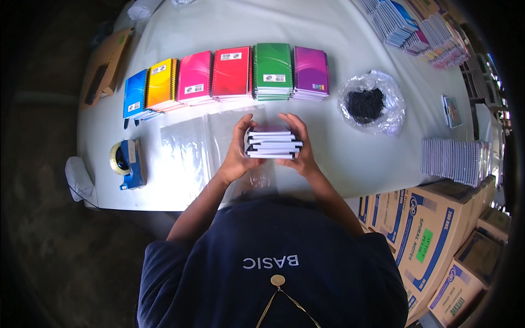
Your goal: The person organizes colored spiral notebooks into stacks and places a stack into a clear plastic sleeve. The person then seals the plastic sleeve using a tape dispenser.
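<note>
White-covered table (pixel 219 33), curved wide by the lens; dim floor beyond its left edge. Left: blue tape dispenser (pixel 133 164), roll loaded. Next, along the far side, a row of coloured spiral notebooks (pixel 232 71) in piles, blue through to purple. Nearer, clear plastic (pixel 183 147) lies flat, glare on it.

Centre: left hand (pixel 236 156) on one side of a small notebook stack (pixel 273 146), fingers curved around it. Stack sits between the palms, in front of the chest, near edges showing white, layers unevenly staggered. Cannot tell whether it touches the table. Right hand (pixel 302 150) cups the opposite side, fingers likewise bent around it.

Handling, my judgement: dense for its size, each book fairly stiff, covers likely slick, so layers may slide; not fragile, though corners could bend. Best hold: both sides, even squeeze, support beneath.

Right: clear bag (pixel 392 120) with black bits, then cartons (pixel 437 213) and grey-edged stacks (pixel 451 158).
</note>
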Demonstrator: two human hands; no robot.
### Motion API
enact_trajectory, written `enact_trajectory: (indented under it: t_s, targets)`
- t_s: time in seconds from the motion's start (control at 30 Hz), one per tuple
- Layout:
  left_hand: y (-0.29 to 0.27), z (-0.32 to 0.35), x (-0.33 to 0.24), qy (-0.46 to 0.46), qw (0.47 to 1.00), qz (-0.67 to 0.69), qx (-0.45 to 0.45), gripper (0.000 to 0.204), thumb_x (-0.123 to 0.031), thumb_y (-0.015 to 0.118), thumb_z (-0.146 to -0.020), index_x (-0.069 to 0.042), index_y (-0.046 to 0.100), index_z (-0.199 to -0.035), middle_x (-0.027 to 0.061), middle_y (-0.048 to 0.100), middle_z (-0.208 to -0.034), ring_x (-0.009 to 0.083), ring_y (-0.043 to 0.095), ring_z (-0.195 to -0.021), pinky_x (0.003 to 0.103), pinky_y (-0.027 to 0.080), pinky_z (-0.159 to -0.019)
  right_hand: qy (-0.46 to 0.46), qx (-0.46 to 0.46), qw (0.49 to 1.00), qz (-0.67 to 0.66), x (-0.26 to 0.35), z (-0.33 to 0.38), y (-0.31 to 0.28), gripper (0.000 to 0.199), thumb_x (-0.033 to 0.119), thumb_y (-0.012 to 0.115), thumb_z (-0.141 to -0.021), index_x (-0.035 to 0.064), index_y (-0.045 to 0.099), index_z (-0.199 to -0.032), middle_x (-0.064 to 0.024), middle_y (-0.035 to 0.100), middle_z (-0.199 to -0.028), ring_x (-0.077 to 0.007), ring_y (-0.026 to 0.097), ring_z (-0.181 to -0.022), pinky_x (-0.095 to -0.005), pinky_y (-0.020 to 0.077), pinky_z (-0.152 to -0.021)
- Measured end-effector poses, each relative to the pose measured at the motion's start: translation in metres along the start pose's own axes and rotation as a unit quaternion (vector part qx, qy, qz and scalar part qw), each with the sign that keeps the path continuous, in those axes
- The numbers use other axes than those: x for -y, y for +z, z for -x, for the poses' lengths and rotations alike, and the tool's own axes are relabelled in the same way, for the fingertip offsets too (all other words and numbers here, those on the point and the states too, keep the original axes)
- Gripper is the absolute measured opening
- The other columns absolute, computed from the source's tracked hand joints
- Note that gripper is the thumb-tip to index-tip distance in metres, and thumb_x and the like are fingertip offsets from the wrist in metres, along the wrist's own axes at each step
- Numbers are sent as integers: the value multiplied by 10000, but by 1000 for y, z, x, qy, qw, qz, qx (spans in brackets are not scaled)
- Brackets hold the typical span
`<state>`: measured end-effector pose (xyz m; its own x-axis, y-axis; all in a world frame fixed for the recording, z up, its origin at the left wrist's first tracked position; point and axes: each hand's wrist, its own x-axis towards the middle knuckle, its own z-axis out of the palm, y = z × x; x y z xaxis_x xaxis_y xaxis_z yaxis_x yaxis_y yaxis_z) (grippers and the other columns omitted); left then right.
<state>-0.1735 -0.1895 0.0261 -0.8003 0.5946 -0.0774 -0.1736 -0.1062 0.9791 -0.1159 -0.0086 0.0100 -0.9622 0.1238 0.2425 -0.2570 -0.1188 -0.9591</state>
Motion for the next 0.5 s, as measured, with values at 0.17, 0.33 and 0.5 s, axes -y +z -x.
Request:
enact_trajectory:
  t_s: [0.17, 0.33, 0.5]
  targets:
    - [16, -12, 3, 2, 1000, -11, -18, 860, -128, 809, -610, -87, 289, -1294, 74, 417, -1182, 190, 443, -1135, 335, 373, -967, 29, -34, 994, -95, -19, -3, 0, 802, 292, 774, -655, 15, 378, -1295, -122, 478, -1224, -209, 470, -1139, -340, 359, -981]
    - [12, -18, 22, 41, 998, -47, -20, 767, -144, 821, -639, -48, 326, -1217, 67, 477, -1094, 170, 488, -1059, 323, 408, -926, 43, -58, 992, -102, -40, -2, 0, 825, 374, 849, -598, 8, 440, -1213, -74, 567, -1072, -158, 547, -1007, -306, 436, -893]
    - [6, -15, 41, 25, 987, -157, -35, 669, -165, 846, -638, -18, 434, -1146, 90, 582, -1041, 178, 563, -956, 321, 462, -849, 28, -29, 996, 85, -62, 3, -6, 808, 317, 891, -555, 3, 477, -1173, -60, 624, -991, -140, 588, -914, -290, 481, -823]
